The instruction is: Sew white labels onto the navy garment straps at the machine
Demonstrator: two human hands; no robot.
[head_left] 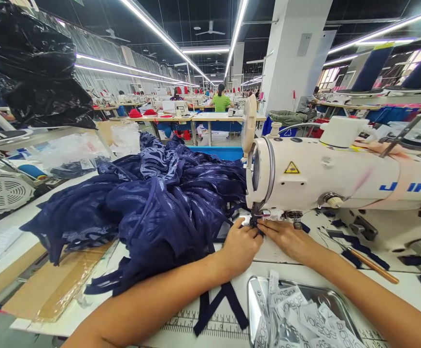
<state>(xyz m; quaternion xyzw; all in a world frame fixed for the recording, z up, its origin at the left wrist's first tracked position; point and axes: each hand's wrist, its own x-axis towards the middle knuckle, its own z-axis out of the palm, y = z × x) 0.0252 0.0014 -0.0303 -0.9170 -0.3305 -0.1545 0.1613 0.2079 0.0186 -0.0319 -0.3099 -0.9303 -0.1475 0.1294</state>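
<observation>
My left hand (240, 246) and my right hand (286, 238) meet fingertip to fingertip at the presser foot (257, 218) of a cream sewing machine (326, 174). Both pinch a narrow navy fabric strap (259, 229) right under the needle. A big heap of navy striped fabric (160, 203) lies to the left of my left hand, touching the wrist. More navy straps (217, 304) trail off the table's front edge under my left forearm.
A metal tray (331, 295) of white printed labels sits at the front right. A wooden-handled tool (371, 265) and navy scraps lie right of the needle. Cardboard (56, 285) lies front left, a black plastic bag (33, 63) hangs upper left. Other workers sit at distant tables.
</observation>
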